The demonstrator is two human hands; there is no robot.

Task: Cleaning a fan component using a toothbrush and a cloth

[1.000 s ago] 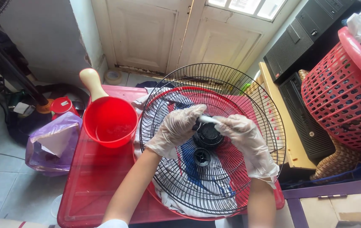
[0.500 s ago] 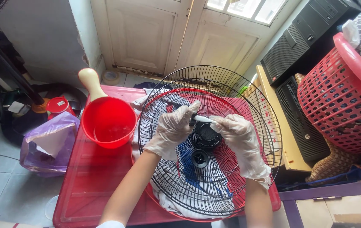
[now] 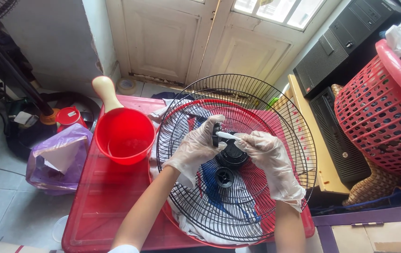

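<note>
Hands: both gloved, drawn closer over the hub than a second ago.
Left hand (image 3: pixel 196 146): fingers curled on a black cap (image 3: pixel 216 135).
Right hand (image 3: pixel 267 154): pinching a white stick (image 3: pixel 226 136), perhaps a swab, now touching the cap.
Grille (image 3: pixel 275 105): unmoved on the red tray (image 3: pixel 92 206), beside the red scoop (image 3: pixel 124 136).

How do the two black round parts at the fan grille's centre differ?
The upper black part is larger, and both gloved hands, left hand and right hand, are on it. The lower black part is smaller, ring-shaped and untouched. Both lie on the fan grille.
</note>
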